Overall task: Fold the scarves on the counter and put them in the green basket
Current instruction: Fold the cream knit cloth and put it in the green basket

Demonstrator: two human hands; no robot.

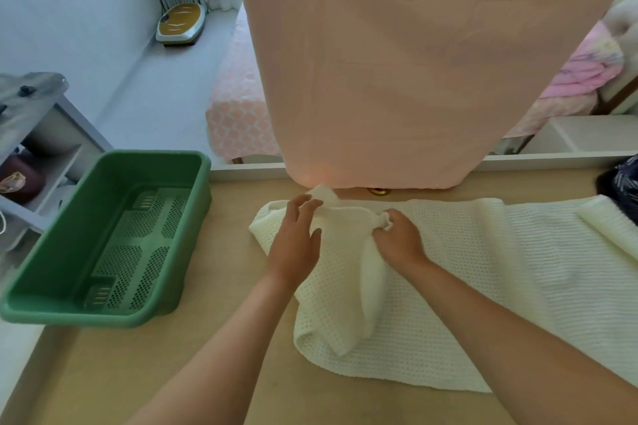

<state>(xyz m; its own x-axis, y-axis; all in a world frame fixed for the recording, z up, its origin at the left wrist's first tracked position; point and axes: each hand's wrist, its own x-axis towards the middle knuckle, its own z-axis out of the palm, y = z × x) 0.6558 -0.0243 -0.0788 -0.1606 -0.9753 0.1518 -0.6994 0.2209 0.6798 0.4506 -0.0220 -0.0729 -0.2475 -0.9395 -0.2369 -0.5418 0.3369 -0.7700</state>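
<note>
Gripping the cream scarf (483, 269) at its left end, you have both hands on the far edge of the cloth.

Left hand (295, 245): fingers curled over a raised flap of the knit, thumb spread beside it. The fingertips are partly buried in fabric, so how much they hold is hard to read.

Right hand (397, 241): knuckles up, pinching a small bunched knot of the scarf. The fingertips are hidden under the bunch.

Between your hands a fold stands up and drapes toward you over the flat layer.

The scarf lies on the counter (172, 373), spread from the centre to the right, where the frame cuts it off. A thicker roll of cream knit (604, 217) sits at the far right. You cannot tell whether it belongs to this scarf or is a second one.

The green basket (51, 252) sits at the counter's left end, apart from the scarf, with its perforated floor in view. Whether its left corner overhangs the counter edge is unclear.

A pink cloth (379, 62) hangs across the middle of the view and hides what is behind it. Its hem reaches the counter's far edge, and a small brass-coloured object (378, 191) half shows beneath it.

A dark patterned item (621, 183) sits at the right edge, mostly cut off and not identifiable.
</note>
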